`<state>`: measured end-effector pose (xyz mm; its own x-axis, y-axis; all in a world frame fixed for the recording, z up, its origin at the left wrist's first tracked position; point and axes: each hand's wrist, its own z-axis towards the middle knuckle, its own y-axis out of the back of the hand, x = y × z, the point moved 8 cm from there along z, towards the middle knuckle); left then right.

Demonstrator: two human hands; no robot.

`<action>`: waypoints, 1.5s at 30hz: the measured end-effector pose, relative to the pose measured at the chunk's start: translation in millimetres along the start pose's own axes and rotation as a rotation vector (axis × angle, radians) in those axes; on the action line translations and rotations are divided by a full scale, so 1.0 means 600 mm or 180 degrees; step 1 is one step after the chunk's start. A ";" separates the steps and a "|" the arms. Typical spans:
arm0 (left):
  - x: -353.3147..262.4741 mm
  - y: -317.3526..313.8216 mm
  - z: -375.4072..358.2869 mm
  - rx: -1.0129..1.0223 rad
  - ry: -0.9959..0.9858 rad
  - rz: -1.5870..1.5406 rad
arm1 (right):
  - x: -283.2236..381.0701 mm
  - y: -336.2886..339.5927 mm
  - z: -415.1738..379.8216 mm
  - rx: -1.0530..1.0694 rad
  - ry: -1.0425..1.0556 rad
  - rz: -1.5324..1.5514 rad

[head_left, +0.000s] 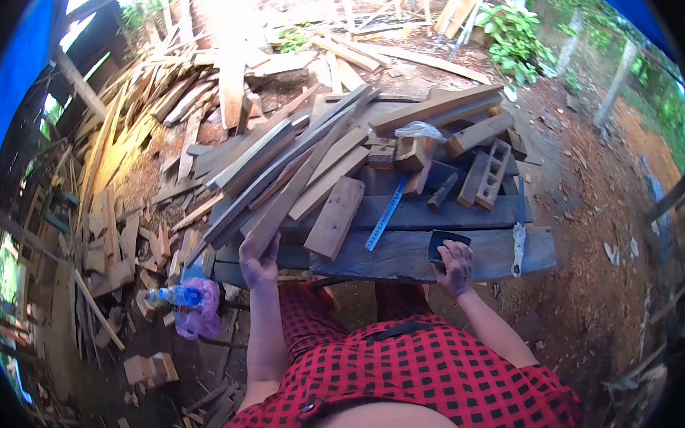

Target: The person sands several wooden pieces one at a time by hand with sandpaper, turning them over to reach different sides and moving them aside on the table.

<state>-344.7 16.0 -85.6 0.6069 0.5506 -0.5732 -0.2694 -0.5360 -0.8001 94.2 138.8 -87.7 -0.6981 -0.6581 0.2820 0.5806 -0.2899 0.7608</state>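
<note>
A long board [303,184] is gripped at its near end by the curled left hand [258,265], atop the woodpile [255,160] on the bench [540,248]; a dark sheet [444,240] is held in the half-curled right hand [455,269]; the woodpile could be toppled by a sharp tug.

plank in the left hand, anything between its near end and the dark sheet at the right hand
Yes: a short block, then the blue ruler, lie between the plank and the dark sheet.
</note>
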 end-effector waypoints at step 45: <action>-0.044 -0.170 -0.265 0.2110 -0.0609 0.2669 | -0.368 -0.042 0.238 0.0339 -0.1857 0.0914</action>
<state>-214.4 -45.6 39.2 -0.0697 0.2916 -0.9540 -0.9291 -0.3672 -0.0444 173.9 390.6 -85.5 -0.6515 -0.2055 0.7302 0.7539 -0.0688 0.6533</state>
